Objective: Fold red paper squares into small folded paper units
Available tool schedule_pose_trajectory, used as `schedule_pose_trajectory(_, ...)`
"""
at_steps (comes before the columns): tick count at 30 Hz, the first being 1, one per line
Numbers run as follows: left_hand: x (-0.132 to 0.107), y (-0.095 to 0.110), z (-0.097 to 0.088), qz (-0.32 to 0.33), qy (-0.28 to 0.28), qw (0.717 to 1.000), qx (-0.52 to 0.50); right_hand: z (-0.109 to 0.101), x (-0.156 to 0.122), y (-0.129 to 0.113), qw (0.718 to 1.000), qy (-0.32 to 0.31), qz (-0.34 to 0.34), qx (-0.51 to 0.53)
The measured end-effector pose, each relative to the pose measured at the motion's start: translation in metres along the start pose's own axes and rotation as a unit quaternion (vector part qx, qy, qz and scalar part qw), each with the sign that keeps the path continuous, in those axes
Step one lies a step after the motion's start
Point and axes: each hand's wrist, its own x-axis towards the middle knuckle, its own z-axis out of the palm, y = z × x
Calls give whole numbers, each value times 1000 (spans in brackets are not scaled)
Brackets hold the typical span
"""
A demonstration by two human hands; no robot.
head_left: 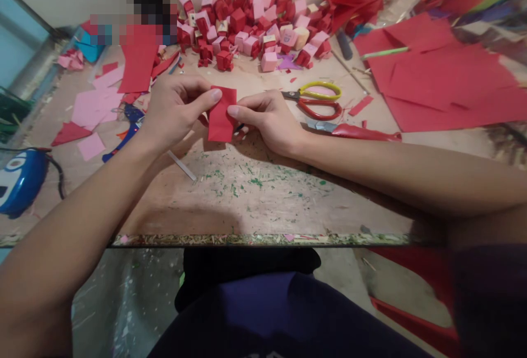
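Observation:
A small red paper rectangle (222,119) is held upright above the table between both hands. My left hand (181,102) pinches its upper left part, thumb on the front face. On its right edge, my right hand (263,119) grips with the thumb in front; the fingers behind are partly hidden. A dark, thin item shows near the right fingers, too small to name. Right of my right hand lie scissors (321,100) with one yellow and one red handle. A red-handled cutting tool (362,132) rests just below them.
Many small red and pink paper boxes (251,45) are heaped at the back. Large red sheets (444,83) lie at right, pink paper pieces (96,108) at left. A blue tape measure (24,179) sits far left. Green scraps (257,182) dot the wooden table (288,215).

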Motion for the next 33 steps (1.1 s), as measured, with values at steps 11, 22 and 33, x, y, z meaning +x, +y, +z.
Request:
schedule_pose_trajectory(11,-4,3,0,-2,-11,1000,15,0,-1,0,999,28,-5,29)
schedule_pose_trajectory(22,-3,6,-1,6,-28,999,18,1,-1,1,998,39,9,41)
schedule_pose_trajectory(33,-1,11,2,22,-30,999,13,-4,-2,-3,1000,-7,24,-18)
